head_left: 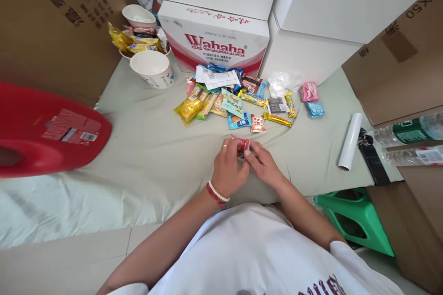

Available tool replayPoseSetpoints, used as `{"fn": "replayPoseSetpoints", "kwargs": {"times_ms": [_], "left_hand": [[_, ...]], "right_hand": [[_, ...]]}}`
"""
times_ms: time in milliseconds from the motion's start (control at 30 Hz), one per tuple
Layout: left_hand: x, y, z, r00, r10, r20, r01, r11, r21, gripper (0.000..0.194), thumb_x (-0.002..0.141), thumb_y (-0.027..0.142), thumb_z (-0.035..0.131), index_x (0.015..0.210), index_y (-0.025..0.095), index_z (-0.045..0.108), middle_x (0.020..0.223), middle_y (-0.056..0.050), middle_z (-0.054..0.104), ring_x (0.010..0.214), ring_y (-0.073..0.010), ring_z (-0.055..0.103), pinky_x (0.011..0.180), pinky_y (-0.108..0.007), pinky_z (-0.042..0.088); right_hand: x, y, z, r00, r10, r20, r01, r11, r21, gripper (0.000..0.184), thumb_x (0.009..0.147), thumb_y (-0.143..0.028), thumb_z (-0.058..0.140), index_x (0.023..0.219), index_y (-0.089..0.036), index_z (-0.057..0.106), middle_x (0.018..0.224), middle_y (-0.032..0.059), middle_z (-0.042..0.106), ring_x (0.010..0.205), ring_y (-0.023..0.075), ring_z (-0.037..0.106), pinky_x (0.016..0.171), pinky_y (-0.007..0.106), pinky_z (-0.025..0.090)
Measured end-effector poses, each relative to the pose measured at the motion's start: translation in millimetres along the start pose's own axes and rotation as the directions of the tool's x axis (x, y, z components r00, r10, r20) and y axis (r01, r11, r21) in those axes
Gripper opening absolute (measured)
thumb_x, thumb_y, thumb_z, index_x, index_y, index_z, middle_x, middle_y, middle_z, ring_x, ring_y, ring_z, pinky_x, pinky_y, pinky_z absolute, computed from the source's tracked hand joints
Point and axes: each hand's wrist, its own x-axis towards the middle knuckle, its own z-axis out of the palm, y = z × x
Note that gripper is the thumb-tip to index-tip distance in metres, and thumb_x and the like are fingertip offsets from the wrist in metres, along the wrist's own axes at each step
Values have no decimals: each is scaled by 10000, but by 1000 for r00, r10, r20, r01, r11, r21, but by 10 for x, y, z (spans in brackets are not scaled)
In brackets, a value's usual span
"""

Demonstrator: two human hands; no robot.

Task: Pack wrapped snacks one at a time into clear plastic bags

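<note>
Between my two hands is a small red snack packet point(245, 145), mostly covered by fingers. My left hand point(229, 166), with a ring and a beaded bracelet, has its fingers closed around the packet's left side. My right hand point(262, 162) pinches the right side with thumb and fingers. Just beyond lies a pile of wrapped snacks: a square red-and-white packet point(257, 123), a blue packet point(238, 120), a light green packet point(232, 103), a yellow stick wrapper point(278, 120) and a yellow bag point(188, 109).
Paper cups point(152, 67) and a snack-filled tub stand back left, before a Wahaba carton point(216, 39). A red container point(51, 131) is at left. Pink point(309, 91) and blue packs, a white roll point(350, 142) and plastic bottles point(408, 130) lie right. A green stool point(358, 221) stands below.
</note>
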Motion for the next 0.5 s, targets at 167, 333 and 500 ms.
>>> {"fn": "replayPoseSetpoints", "kwargs": {"times_ms": [167,333,500], "left_hand": [[-82,61,4,978,119,169,-42,915,-400,461,827,183,575,1277,236,487,1163,-95,659,1032,-226,660,904,-392,572],[-269,-321,-250,991,25,130,23,933,-358,348,915,268,581,1258,233,543,1217,-98,613,1112,-217,639,925,-385,586],[-687,-838,-609,979,-204,16,204,976,-73,327,942,414,581,1198,212,564,1079,-70,695,949,-220,707,863,-387,594]], "right_hand": [[-215,255,-255,974,227,2,-213,909,358,383,949,-525,600,1176,-220,650,1126,63,726,1052,228,664,937,376,543],[-115,652,-1134,709,573,-412,-132,682,719,265,788,-267,793,1008,-187,669,1003,46,754,924,193,719,822,344,624],[569,981,-1873,287,739,-610,-133,661,738,179,838,-111,736,850,-171,567,746,-36,666,712,122,690,716,288,655]]}}
